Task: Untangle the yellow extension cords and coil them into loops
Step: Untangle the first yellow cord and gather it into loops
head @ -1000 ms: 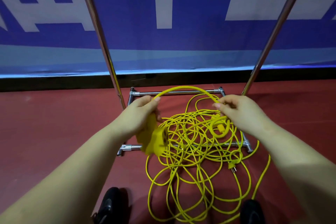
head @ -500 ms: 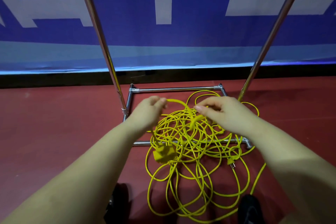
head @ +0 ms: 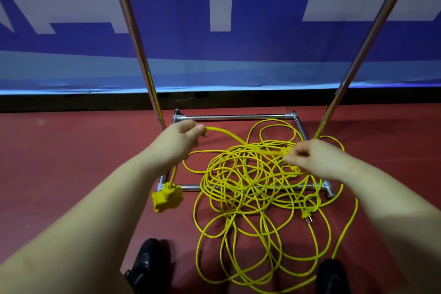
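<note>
A tangle of yellow extension cord [head: 248, 188] lies on the red floor, partly over a metal frame. My left hand [head: 181, 141] pinches a thick strand of the cord; below it the yellow socket block [head: 167, 198] hangs from that strand near the floor. My right hand [head: 315, 157] grips the same strand at the pile's right side, so it stretches between both hands. A yellow plug [head: 306, 215] with metal prongs lies at the right of the pile.
A chrome rack base [head: 236, 117] frames the pile, with two slanted chrome poles [head: 140, 55] rising left and right. A blue and white banner [head: 219, 19] stands behind. My black shoes [head: 145, 267] are at the bottom, beside the cord loops.
The socket block dropped from my left hand's grasp and now dangles lower on its strand. Both hands moved apart, pulling the strand straighter between them.
</note>
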A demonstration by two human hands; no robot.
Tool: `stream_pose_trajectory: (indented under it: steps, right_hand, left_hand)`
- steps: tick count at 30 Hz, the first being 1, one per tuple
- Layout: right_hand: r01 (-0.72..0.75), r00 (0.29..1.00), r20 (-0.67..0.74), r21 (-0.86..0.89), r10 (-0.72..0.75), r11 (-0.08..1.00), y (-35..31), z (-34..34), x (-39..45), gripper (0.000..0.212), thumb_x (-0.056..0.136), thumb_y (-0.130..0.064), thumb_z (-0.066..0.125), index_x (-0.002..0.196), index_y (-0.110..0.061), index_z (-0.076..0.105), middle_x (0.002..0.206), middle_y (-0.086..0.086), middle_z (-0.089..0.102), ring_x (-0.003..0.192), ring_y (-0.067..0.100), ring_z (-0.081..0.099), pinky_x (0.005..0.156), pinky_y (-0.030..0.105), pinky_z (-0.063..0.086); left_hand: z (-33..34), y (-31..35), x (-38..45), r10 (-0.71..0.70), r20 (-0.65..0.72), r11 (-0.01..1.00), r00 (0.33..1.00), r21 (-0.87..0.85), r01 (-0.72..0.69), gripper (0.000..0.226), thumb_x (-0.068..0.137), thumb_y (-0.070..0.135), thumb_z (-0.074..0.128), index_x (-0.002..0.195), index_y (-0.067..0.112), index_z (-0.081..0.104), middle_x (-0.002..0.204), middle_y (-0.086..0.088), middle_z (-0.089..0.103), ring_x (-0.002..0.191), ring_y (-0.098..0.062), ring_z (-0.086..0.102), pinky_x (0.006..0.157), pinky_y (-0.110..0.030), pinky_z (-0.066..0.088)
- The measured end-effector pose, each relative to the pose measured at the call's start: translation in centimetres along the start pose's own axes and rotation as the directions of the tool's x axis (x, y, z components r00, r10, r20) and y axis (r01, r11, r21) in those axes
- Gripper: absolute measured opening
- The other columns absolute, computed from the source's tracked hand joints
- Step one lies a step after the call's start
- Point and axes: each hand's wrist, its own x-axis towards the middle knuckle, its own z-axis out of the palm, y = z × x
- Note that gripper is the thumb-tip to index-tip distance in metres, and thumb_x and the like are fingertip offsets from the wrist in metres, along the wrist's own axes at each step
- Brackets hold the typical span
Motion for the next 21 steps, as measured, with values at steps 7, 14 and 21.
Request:
stream_pose_trajectory:
  steps: [7, 14, 21]
  right_hand:
    - [0.206, 0.955, 0.103, 0.444, -0.278, 0.872, -5.5, 3.0, -0.7, 0.034, 0.089, -0.028, 0.059, 0.121, -0.022, 0.053, 0.109, -0.008, 0.060, 0.101, -0.002, 0.055, 0.090, 0.018, 0.041]
    - [0.233, 0.970, -0.166, 0.838, -0.175, 0.494, -8.3, 0.1, -1.7, 0.023, 0.095, -0.018, 0.044, 0.073, -0.013, 0.051, 0.048, -0.010, 0.036, 0.041, 0.002, 0.032, 0.056, 0.020, 0.049]
    - [0.301, 0.952, -0.305, 0.950, 0.039, 0.089, -8.2, -2.7, -1.3, 0.026, 0.099, -0.023, 0.038, 0.077, -0.013, 0.049, 0.046, -0.011, 0.034, 0.039, 0.002, 0.027, 0.047, 0.015, 0.037]
  left_hand:
    - [2.7, 1.5, -1.1, 0.047, 0.282, 0.989, 0.958, -0.151, -0.004, 0.024, 0.098, 0.024, 0.045, 0.098, 0.004, 0.058, 0.044, 0.012, 0.039, 0.045, -0.007, 0.031, 0.048, -0.025, 0.024]
    - [2.7, 2.4, -1.3, 0.153, 0.287, 0.958, 0.946, -0.279, -0.070, 0.023, 0.095, 0.027, 0.046, 0.089, 0.009, 0.060, 0.062, 0.005, 0.053, 0.053, -0.007, 0.049, 0.054, -0.017, 0.039]
    - [4.5, -0.5, -1.1, -0.088, 0.494, 0.960, 0.865, 0.275, -0.060, 0.025, 0.096, 0.034, 0.050, 0.083, 0.013, 0.055, 0.078, -0.004, 0.058, 0.070, -0.018, 0.054, 0.069, -0.028, 0.046]
